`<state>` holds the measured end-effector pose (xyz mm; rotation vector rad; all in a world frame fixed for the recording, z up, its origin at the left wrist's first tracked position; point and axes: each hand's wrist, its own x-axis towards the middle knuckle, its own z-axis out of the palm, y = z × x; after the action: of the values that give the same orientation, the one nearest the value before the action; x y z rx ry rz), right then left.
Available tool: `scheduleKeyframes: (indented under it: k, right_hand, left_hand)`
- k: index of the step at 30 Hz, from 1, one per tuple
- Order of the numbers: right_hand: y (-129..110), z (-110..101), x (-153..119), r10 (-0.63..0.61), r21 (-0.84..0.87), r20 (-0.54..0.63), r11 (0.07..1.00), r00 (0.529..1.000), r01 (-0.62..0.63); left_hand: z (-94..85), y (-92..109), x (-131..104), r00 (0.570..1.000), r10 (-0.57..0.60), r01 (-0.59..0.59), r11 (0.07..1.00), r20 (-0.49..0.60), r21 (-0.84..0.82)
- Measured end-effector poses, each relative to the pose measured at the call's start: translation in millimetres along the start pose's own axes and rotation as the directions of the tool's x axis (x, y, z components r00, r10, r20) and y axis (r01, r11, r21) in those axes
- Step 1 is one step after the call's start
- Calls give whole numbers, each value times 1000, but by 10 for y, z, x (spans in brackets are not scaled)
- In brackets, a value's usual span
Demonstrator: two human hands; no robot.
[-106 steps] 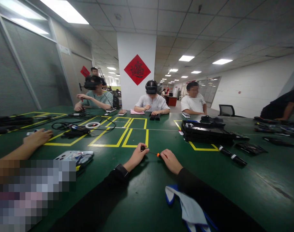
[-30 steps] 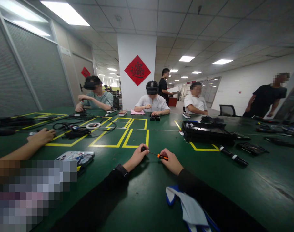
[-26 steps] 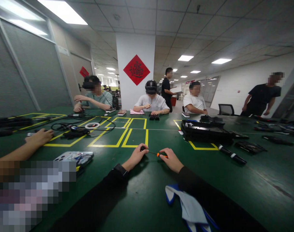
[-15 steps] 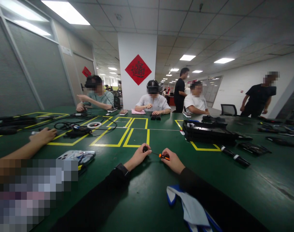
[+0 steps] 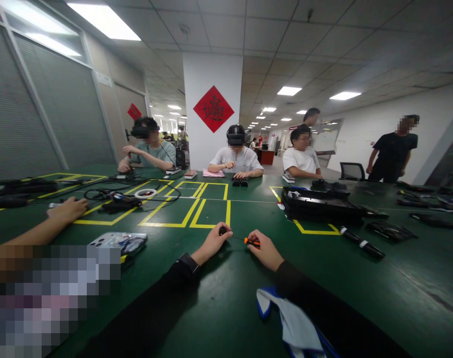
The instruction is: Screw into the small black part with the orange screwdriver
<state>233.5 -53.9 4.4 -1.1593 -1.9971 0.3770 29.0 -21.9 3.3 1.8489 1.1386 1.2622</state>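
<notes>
Orange and black at the handle, thin and straight along the shaft, a screwdriver [image 5: 253,243] clamped in the curled fingers of the right hand [image 5: 266,249] and aimed across at a small dark piece [image 5: 222,230], pinched in the left hand [image 5: 212,242]. Reaching inward on dark-sleeved forearms, converging low over the smooth green table [image 5: 215,313], near a limp pale cloth [image 5: 299,325] edged in blue.
</notes>
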Motion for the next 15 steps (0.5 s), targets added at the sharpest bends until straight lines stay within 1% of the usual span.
scheduleKeyframes:
  k: [3,6,10,15]
  right_hand:
    - [23,-8,16,22,-44,0,999,1000,-22]
    - [43,-25,21,16,-88,12,996,1000,-15]
    - [42,-42,4,9,-61,11,998,1000,-8]
    - [60,-21,11,46,-28,-5,999,999,-46]
  left_hand:
    - [3,-1,0,1000,-13,13,1000,-13,-4]
    - [5,13,-2,999,-23,23,1000,-22,2]
    - [3,40,-8,999,-41,42,999,-24,17]
    - [-3,26,-12,1000,-16,17,1000,-15,10]
